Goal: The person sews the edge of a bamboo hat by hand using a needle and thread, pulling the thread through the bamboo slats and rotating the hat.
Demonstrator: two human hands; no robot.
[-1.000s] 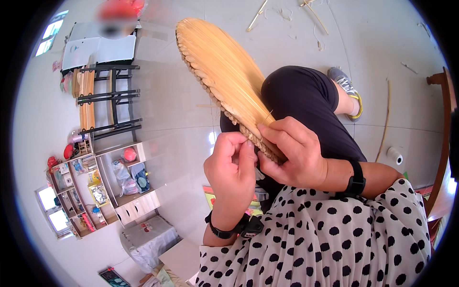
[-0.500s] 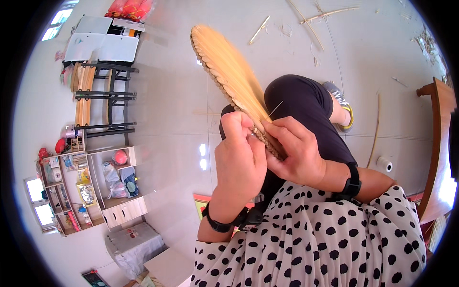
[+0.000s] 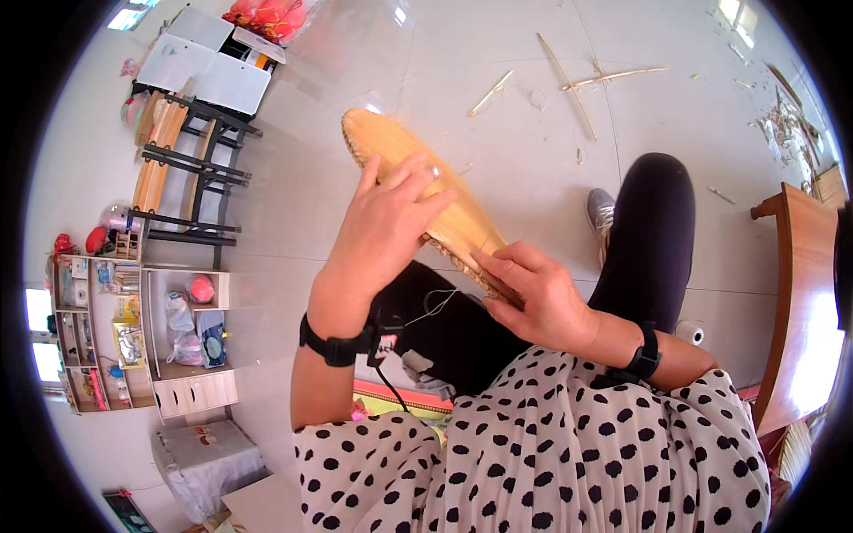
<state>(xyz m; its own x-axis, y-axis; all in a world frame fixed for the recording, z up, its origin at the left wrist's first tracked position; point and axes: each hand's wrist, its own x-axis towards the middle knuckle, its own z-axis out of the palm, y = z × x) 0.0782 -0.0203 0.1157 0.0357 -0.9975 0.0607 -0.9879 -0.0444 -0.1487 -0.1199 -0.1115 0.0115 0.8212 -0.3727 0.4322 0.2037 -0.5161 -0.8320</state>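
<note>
L hand (image 3: 386,222) is laid back-up over the upper half of the flat straw piece (image 3: 466,233), fingers spread across its face; whether it's clamped there can't be told, as the thumb & underside are hidden. By the R hand (image 3: 538,298) the lower end is gripped, thumb at the rim, fingers over the face. The piece is held at a slant, mid-frame, far tip toward upper ctr.

Risk, as judged: the thin loose thread (image 3: 437,309) below the L hand could be snagged or tangled if it's caught on the black wristband (image 3: 338,350) or its cable (image 3: 391,388). Also poss.: rim pulled uneven if tension is lost, or strands bent if the face is pressed too hard.

Piece itself: long, oval-ish, pale golden, w/ fine strands run lengthwise; a thick, knobbly, braided-looking edge is seen along its left/lower side. Face is a bit blurred, so fine detail can't be read.

Further out: crossed straws (image 3: 582,86) are strewn on the floor (image 3: 293,231), upper right; a white spool (image 3: 689,332) is seen nr. the R forearm (image 3: 680,355), beside the brown wooden table (image 3: 804,293). Black metal frames (image 3: 195,167) are stood at far left.
</note>
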